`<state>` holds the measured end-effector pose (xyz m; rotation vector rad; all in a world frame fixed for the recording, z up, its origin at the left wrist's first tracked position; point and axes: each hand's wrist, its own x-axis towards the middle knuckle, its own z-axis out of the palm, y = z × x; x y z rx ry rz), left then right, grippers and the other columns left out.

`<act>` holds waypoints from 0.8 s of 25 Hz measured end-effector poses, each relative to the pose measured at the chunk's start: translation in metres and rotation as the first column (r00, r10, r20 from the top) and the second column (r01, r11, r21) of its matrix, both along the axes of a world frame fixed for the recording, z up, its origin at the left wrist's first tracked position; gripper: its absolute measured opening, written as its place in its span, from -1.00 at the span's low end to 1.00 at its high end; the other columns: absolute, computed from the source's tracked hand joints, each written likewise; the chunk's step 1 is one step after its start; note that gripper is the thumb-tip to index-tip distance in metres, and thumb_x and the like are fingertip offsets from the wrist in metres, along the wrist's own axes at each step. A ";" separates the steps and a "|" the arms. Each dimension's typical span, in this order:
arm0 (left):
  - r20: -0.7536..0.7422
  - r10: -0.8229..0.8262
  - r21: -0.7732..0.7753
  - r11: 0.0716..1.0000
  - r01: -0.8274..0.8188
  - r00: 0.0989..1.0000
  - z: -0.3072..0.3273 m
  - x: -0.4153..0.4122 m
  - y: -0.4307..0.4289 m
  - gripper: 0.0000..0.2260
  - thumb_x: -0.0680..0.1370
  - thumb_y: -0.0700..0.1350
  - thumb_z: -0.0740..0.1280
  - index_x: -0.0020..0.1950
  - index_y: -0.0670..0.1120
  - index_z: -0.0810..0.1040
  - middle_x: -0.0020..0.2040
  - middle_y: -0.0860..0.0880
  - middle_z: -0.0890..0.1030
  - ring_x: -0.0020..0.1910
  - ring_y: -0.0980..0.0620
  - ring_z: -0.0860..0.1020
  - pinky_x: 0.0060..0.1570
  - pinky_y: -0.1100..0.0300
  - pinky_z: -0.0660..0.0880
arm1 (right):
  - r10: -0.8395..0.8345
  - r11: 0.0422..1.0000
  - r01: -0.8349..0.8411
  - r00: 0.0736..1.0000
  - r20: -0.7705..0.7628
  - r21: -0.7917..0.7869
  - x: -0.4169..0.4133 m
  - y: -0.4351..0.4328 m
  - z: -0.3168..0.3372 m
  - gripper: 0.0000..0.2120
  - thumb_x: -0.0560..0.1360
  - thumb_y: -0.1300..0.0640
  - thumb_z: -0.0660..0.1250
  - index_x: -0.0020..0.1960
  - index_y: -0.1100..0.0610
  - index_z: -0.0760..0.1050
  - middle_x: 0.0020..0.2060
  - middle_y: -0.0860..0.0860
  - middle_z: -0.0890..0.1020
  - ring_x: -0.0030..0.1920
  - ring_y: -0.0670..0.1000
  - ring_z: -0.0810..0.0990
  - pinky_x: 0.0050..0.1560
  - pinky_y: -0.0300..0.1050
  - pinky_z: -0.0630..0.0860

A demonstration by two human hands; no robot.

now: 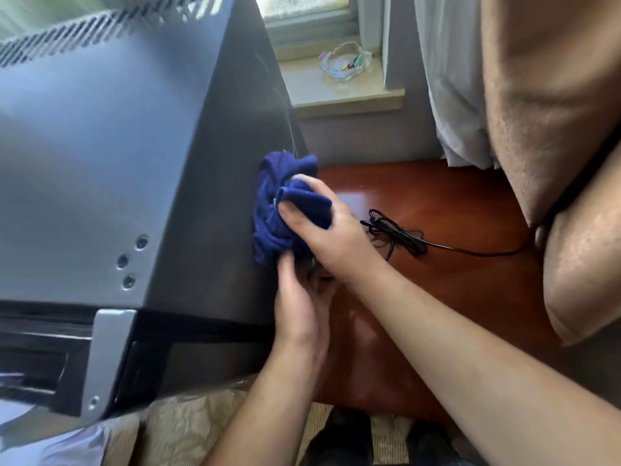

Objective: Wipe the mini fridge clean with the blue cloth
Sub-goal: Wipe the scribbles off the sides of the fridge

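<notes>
Right hand (331,230) clamped on the blue cloth (279,210): thumb pressed over a fold on the near side, remaining fingers curled round the far side of the bundle, only their tips showing above the fabric. Cloth bunched into a wad, pressed flat against the dark side panel of the mini fridge (111,163), about halfway along its right side. Left hand (300,307) just below and beside the right wrist, fingers held together and nearly straight, pointing up along the fridge side; fingertips (285,264) touching the lower edge of the cloth wad. Whether gripping the fabric or merely resting against it, impossible to tell. Palm close to the fridge panel; contact there also unclear.

Fridge top grey-blue, vent slots along the far edge, three small round holes near the front right corner, a silver hinge bracket (104,358) at the front corner. Glossy reddish wooden surface (453,290) to the right of the fridge, a coiled black cable (396,230) lying on it just beyond the right hand. Beige cushion (554,129) at far right, windowsill (346,92) behind.
</notes>
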<state>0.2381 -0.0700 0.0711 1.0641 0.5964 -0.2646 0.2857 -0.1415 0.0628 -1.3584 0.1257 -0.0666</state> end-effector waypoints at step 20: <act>-0.871 -0.484 0.476 -0.874 -0.096 0.087 -0.083 0.009 0.026 -0.12 0.30 0.21 0.54 0.54 0.00 0.29 0.32 -0.07 0.54 0.31 -0.14 0.52 0.34 0.00 0.44 | 0.389 0.536 0.302 0.741 -0.548 0.789 -0.108 -0.023 -0.145 -0.64 0.51 0.10 0.15 0.24 0.04 0.55 0.05 0.17 0.70 0.02 0.20 0.63 0.07 0.12 0.52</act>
